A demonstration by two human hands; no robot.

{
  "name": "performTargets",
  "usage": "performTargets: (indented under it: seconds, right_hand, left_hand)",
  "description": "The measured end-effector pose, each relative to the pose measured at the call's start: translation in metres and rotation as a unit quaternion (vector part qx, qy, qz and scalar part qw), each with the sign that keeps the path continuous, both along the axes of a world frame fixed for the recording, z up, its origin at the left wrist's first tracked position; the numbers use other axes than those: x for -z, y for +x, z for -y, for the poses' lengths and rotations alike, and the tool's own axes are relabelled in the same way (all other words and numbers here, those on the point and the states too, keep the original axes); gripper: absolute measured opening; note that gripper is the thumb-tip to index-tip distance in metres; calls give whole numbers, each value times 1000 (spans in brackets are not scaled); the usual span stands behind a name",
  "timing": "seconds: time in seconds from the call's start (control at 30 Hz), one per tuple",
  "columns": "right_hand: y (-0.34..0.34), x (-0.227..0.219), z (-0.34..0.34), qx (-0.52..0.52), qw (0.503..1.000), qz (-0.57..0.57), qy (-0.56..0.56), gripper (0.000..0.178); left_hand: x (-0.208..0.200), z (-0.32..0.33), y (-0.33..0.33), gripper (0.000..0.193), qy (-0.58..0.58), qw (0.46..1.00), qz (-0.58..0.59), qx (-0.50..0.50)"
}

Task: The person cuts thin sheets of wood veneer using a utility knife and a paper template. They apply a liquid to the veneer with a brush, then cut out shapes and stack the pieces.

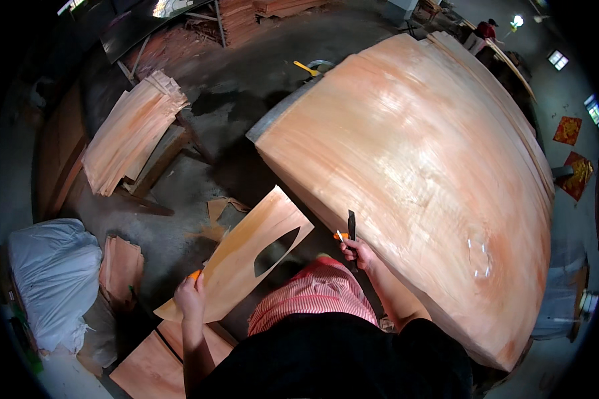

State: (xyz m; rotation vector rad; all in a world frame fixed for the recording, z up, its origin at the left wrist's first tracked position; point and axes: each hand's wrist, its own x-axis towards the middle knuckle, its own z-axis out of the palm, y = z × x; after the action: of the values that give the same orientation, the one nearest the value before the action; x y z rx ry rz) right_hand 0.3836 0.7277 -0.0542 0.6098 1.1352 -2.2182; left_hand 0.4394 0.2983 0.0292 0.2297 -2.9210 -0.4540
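My left hand (190,296) is closed on the lower left edge of a thin wood veneer sheet (236,256), with something orange at the fingertips. The sheet is held tilted in front of me, and a dark leaf-shaped hole runs through its right part. In my right hand (358,253) is a dark, flat-bladed knife-like tool (351,225), pointing away from me. A small orange and light-coloured piece (340,235) shows beside it at the fingers; whether it belongs to the tool I cannot tell. This hand is close to the near edge of a large veneer-topped stack (406,146).
Left of the big stack, a pile of veneer strips (133,133) rests on a wooden stand (156,163). A white-covered bundle (53,279) and veneer pieces (121,269) lie at the left. More sheets (150,366) sit below my left hand. Another person (487,30) is far off.
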Motion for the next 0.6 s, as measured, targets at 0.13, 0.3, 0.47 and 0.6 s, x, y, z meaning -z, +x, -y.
performTargets:
  seconds: [0.13, 0.3, 0.47, 0.6]
  right_hand:
    - [-77, 26, 25, -10, 1000, 3, -6, 16]
    - [-195, 38, 55, 82, 996, 2, 36, 13]
    - [-313, 20, 80, 138, 986, -18, 94, 17]
    - [-363, 30, 74, 143, 987, -29, 60, 15]
  left_hand:
    - [-4, 35, -64, 17, 6, 1000, -16, -15]
    - [-20, 84, -141, 20, 12, 998, 39, -42]
    - [-79, 112, -237, 19, -62, 996, 7, -66]
    - [-73, 168, -305, 19, -24, 997, -35, -58]
